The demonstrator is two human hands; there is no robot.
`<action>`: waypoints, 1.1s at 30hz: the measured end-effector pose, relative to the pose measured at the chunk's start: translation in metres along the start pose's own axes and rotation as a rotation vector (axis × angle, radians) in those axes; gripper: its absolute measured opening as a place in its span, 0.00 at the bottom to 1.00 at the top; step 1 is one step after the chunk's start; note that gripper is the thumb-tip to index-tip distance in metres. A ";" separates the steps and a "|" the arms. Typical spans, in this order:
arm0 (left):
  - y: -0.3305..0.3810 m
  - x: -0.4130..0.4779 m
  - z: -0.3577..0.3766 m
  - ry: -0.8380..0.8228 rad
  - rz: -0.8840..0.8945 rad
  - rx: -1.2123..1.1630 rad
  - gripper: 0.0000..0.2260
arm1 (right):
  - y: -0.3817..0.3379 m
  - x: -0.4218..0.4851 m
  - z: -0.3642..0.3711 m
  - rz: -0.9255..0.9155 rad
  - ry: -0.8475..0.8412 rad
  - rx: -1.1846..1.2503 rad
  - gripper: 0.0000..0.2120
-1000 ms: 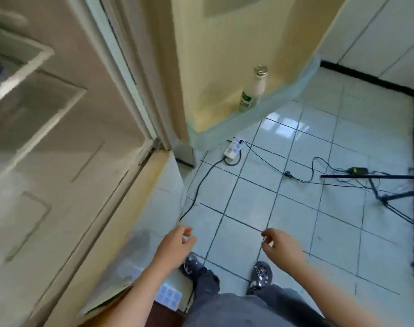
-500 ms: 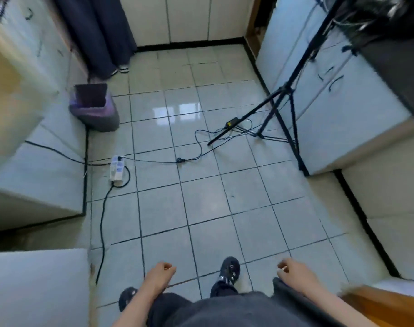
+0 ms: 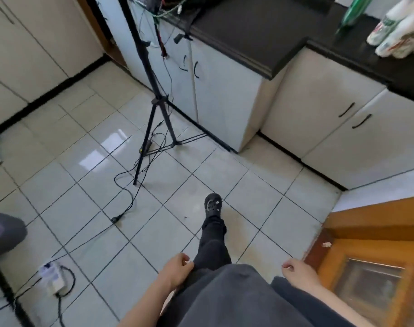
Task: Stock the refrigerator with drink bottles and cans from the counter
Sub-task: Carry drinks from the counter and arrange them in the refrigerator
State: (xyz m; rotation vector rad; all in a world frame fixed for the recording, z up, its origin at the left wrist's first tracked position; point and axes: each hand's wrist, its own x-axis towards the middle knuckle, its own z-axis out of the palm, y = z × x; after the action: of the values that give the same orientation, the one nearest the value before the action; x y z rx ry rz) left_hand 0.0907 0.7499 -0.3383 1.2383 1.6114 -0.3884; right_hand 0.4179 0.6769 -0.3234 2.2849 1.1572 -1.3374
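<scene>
Up on the black counter [image 3: 260, 31], toward its right end, stands a tall green bottle [image 3: 353, 13], motion-blurred. Just beside it, closer to the front edge, is a cluster of white bottles [image 3: 399, 31] with green and red labels. The counter's corner juts out over white cabinet doors. The tiled floor [image 3: 177, 175] lies open ahead. A tripod [image 3: 154, 102] stands to the left, with cables [image 3: 128, 192] trailing toward a power strip [image 3: 52, 278]. The left hand [image 3: 177, 271] hangs loosely curled, holding nothing. The right hand [image 3: 298, 272] is likewise relaxed and free, near a wooden door [image 3: 378, 232].
</scene>
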 end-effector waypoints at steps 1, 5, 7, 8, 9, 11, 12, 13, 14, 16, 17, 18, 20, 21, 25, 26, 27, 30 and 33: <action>0.012 0.013 -0.008 -0.021 -0.003 0.039 0.15 | 0.003 0.005 -0.002 0.036 -0.008 0.048 0.07; 0.077 0.077 -0.044 -0.103 0.039 0.247 0.11 | 0.009 0.028 -0.039 0.156 -0.024 0.235 0.07; 0.117 0.108 -0.063 -0.135 0.073 0.360 0.09 | 0.011 0.037 -0.067 0.190 -0.026 0.312 0.04; 0.137 0.121 -0.073 -0.145 0.088 0.415 0.08 | 0.011 0.040 -0.080 0.201 -0.030 0.349 0.03; 0.160 0.134 -0.084 -0.146 0.105 0.454 0.08 | 0.010 0.044 -0.094 0.218 -0.022 0.384 0.04; 0.216 0.160 -0.110 -0.135 0.169 0.513 0.12 | 0.002 0.058 -0.123 0.240 0.041 0.447 0.05; 0.246 0.173 -0.122 -0.128 0.209 0.537 0.14 | -0.003 0.064 -0.139 0.252 0.082 0.480 0.05; 0.276 0.185 -0.132 -0.123 0.246 0.565 0.16 | -0.008 0.070 -0.153 0.268 0.118 0.513 0.07; 0.305 0.196 -0.141 -0.116 0.270 0.594 0.17 | -0.012 0.075 -0.165 0.282 0.142 0.538 0.09; 0.356 0.207 -0.152 -0.106 0.297 0.618 0.17 | -0.016 0.081 -0.180 0.309 0.149 0.580 0.11; 0.379 0.212 -0.156 -0.099 0.314 0.599 0.16 | -0.018 0.085 -0.186 0.323 0.158 0.597 0.11; 0.402 0.217 -0.158 -0.092 0.334 0.563 0.15 | -0.018 0.089 -0.192 0.332 0.174 0.606 0.11; 0.442 0.231 -0.160 -0.094 0.375 0.513 0.15 | -0.017 0.103 -0.206 0.354 0.199 0.627 0.09; 0.458 0.236 -0.159 -0.100 0.388 0.523 0.15 | -0.014 0.111 -0.215 0.366 0.202 0.639 0.07; 0.495 0.252 -0.142 -0.135 0.366 0.522 0.14 | 0.003 0.147 -0.261 0.325 0.205 0.638 0.05; 0.503 0.255 -0.136 -0.146 0.351 0.497 0.13 | 0.009 0.158 -0.278 0.299 0.213 0.639 0.06; 0.511 0.257 -0.130 -0.153 0.330 0.479 0.13 | 0.014 0.169 -0.298 0.269 0.228 0.637 0.07; 0.550 0.261 -0.111 -0.145 0.297 0.447 0.11 | 0.033 0.200 -0.371 0.178 0.296 0.595 0.09; 0.610 0.255 -0.095 -0.135 0.335 0.395 0.08 | 0.044 0.223 -0.453 0.054 0.419 0.578 0.10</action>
State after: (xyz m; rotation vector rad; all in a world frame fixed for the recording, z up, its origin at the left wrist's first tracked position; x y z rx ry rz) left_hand 0.5754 1.2090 -0.3256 1.7103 1.2159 -0.5805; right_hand 0.7905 1.0157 -0.2657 3.1008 0.8770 -1.3412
